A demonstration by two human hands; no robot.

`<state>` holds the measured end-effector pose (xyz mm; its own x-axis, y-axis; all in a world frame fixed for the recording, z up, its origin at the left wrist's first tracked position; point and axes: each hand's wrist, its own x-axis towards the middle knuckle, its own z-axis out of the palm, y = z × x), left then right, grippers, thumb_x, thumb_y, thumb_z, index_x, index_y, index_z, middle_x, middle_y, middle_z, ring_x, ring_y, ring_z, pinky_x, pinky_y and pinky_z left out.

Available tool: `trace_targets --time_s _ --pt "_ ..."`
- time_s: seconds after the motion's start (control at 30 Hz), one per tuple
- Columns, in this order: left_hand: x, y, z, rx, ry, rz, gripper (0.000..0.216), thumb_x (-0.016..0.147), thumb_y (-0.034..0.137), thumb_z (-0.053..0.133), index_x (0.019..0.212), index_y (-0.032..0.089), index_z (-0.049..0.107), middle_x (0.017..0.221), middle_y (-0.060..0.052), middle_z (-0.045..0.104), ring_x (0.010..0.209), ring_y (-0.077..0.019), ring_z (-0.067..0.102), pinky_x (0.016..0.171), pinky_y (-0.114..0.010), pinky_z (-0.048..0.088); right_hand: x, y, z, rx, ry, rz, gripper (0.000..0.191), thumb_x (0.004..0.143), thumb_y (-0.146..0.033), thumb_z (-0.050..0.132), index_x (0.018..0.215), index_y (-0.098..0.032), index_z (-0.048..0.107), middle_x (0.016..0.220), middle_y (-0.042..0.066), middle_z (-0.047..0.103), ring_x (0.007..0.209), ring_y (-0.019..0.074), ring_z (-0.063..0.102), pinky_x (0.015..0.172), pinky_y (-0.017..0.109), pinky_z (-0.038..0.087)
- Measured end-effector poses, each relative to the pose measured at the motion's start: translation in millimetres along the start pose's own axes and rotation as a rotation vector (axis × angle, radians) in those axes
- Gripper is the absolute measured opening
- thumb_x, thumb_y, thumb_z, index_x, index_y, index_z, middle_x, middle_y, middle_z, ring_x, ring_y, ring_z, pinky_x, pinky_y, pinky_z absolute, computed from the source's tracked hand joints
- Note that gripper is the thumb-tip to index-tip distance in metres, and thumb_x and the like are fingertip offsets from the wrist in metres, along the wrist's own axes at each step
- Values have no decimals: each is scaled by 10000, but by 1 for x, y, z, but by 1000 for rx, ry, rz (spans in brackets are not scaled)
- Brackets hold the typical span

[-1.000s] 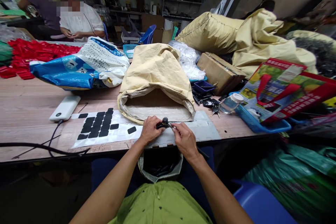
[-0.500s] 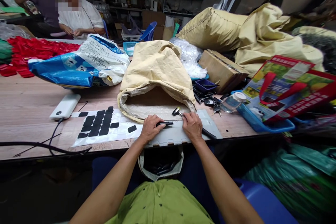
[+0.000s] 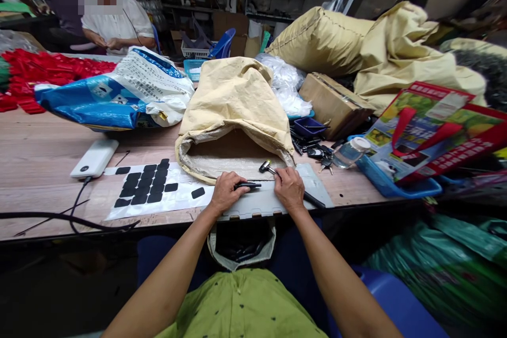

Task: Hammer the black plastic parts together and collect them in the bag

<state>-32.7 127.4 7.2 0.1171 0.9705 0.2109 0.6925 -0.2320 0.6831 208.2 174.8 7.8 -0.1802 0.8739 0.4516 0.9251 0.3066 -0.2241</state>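
Note:
My left hand is closed on a slim black pen-like piece that points to the right, above a grey board at the table's front edge. A small hammer is in my right hand; its metal head shows at the upper left and its black handle sticks out at the lower right. Just beyond both hands lies a yellow woven sack, its mouth gaping towards me. In my lap a second bag holds several dark pieces.
Left of my hands lies a white sheet with black stickers, near a white power bank and cable. Rightward are black parts and keys, a clear jar and a blue tray. Two people sit at the back left.
The whole view has shifted slightly. Both hands keep their grips and stay nearly in place on the board, the hammer and black piece hardly moved.

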Motion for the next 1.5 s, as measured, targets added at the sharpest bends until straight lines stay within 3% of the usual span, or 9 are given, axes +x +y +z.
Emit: trace_targets --time_s 0.5,0.67,0.8,0.9,1.0,1.1,1.23,1.3,1.5 --pt "0 0 0 -26 21 -13 198 778 200 773 964 263 753 982 -16 715 994 -241 563 921 -400 419 1 0 0 17 -14 17 204 940 -245 549 1080 -229 696 1010 88 630 961 251 514 834 349 391" --pt "-1 11 -8 -46 44 6 150 815 258 750 964 243 739 964 -30 709 989 -244 567 929 -402 419 1 -1 -1 5 -30 30 189 937 -247 557 1063 -225 696 1011 90 630 971 253 513 831 346 391" --pt "-36 41 -14 -138 44 86 237 969 400 558 1044 239 715 1001 -56 707 1007 -243 585 975 -416 419 2 -2 -1 2 -39 39 190 935 -251 560 1061 -225 701 1017 93 628 977 254 510 828 344 388" --pt "-84 56 -3 -209 -168 144 336 1013 466 459 1073 254 713 978 -68 715 947 -234 622 924 -397 444 2 -1 0 9 -37 38 199 933 -252 558 1070 -222 699 1031 95 630 988 258 507 836 347 385" --pt "-131 46 21 -173 -328 87 351 1032 474 424 1059 264 705 953 -53 728 877 -213 651 844 -370 453 1 -1 1 14 -39 39 202 933 -255 555 1070 -219 698 1032 100 625 995 262 499 841 351 383" --pt "-157 21 42 -119 -272 -165 358 1048 476 382 1076 271 675 929 -29 728 877 -203 675 792 -334 469 1 -1 1 18 -43 39 204 932 -252 551 1068 -216 699 1031 109 619 1000 268 492 840 358 386" --pt "-161 10 45 -70 -184 -362 420 1047 503 372 1333 259 560 842 -8 716 829 -202 694 741 -305 485 1 -2 0 9 -33 42 208 925 -253 553 1065 -218 703 1029 104 621 996 266 498 828 352 390" --pt "-160 17 41 -46 -179 -324 423 1051 491 374 1354 265 562 881 -12 733 847 -197 704 752 -295 494 0 -3 0 1 -29 43 212 924 -257 554 1070 -217 703 1026 101 623 1000 266 502 828 349 391" --pt "-176 33 39 -64 -116 -15 322 1053 381 432 1130 240 711 991 -46 760 894 -170 700 822 -269 501 -1 -2 1 1 -38 39 219 932 -270 543 1073 -213 700 1045 117 623 1009 278 497 834 361 390"
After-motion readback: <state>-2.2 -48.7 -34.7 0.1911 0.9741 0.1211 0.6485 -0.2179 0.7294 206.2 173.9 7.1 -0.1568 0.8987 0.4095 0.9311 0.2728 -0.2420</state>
